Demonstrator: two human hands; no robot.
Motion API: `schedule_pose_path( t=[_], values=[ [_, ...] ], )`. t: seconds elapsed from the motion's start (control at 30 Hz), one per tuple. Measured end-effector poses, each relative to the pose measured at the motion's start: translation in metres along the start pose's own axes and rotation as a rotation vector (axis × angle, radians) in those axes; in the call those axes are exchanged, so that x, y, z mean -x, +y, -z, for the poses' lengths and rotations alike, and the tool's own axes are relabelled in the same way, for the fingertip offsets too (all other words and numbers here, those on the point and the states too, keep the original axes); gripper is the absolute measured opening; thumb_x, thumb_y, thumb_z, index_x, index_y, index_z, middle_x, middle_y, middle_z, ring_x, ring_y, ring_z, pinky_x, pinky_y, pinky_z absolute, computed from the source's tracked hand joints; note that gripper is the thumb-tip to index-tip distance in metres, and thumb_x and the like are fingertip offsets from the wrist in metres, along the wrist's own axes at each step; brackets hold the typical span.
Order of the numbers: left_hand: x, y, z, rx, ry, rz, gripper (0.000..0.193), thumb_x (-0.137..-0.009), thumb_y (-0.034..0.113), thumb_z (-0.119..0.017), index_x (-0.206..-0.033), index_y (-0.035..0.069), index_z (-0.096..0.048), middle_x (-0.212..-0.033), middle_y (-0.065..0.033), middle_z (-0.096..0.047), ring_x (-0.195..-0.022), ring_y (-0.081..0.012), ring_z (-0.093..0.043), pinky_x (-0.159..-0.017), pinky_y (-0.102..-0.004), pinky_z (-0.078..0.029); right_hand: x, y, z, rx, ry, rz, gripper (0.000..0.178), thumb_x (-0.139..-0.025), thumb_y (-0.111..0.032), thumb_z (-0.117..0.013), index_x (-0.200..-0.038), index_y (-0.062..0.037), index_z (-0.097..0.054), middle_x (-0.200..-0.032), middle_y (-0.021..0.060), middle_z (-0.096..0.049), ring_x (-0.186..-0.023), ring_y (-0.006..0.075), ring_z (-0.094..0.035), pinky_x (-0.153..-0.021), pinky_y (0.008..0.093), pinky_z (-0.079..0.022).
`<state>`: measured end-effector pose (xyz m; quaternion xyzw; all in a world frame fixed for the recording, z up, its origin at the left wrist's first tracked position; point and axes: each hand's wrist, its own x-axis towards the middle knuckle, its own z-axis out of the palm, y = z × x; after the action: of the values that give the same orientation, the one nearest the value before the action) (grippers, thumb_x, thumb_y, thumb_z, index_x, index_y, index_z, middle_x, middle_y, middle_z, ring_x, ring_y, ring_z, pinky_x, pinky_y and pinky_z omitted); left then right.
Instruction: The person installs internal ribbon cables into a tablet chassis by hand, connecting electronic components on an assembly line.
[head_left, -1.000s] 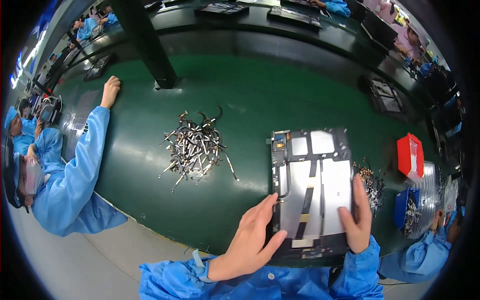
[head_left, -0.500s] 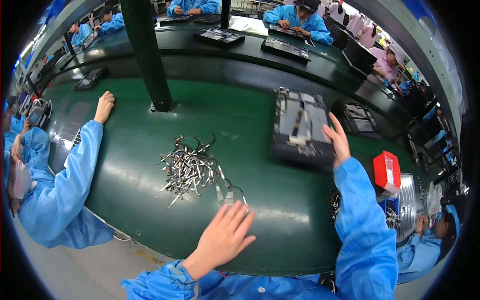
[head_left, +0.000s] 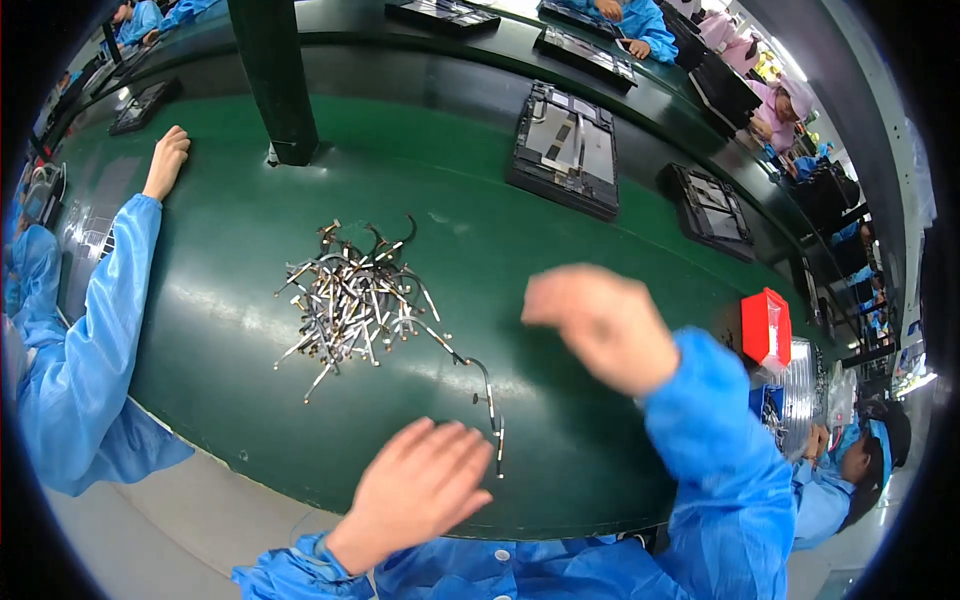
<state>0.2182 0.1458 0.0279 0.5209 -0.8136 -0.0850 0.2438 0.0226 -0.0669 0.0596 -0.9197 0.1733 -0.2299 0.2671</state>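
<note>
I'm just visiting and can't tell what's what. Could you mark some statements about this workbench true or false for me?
1. The left hand is near a trailing strip. True.
2. The right hand is gripping the red bin. False: it is apart from the red bin, to its left.
3. A flat black-framed device lies beyond the right hand. True.
4. The pile of thin strips lies right of the red bin. False: it lies left.
5. The right sleeve is blue. True.
</note>
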Motion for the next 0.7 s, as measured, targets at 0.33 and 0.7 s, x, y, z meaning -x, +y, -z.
schedule_pose_path(
  t=[0.33, 0.7],
  values=[
    [-0.020, 0.025, -0.024, 0.085, 0.034, -0.278, 0.025, -0.079, 0.013, -0.059, -0.101, 0.002, -0.062, -0.110, -0.0122, -0.064, -0.105, -0.0233, -0.062, -0.090, -0.0341, -0.050, 0.013, -0.009, -0.031, 0.290, -0.278, 0.431, 0.028, -0.080, -0.008, -0.060, -0.107, -0.0131, -0.068, -0.115, 0.0059, -0.061, -0.109, 0.0237, -0.058, -0.080, 0.0326, -0.049],
    [-0.011, 0.029, -0.037, -0.124, -0.019, -0.225, 0.034, -0.081, 0.017, -0.067, -0.111, 0.002, -0.061, -0.121, -0.0123, -0.060, -0.113, -0.0251, -0.058, -0.098, -0.0361, -0.048, 0.008, -0.016, -0.010, 0.144, -0.160, 0.297, 0.010, -0.083, -0.012, -0.064, -0.092, -0.0083, -0.060, -0.098, 0.0047, -0.062, -0.096, 0.0237, -0.059, -0.079, 0.0344, -0.051]
  ],
)
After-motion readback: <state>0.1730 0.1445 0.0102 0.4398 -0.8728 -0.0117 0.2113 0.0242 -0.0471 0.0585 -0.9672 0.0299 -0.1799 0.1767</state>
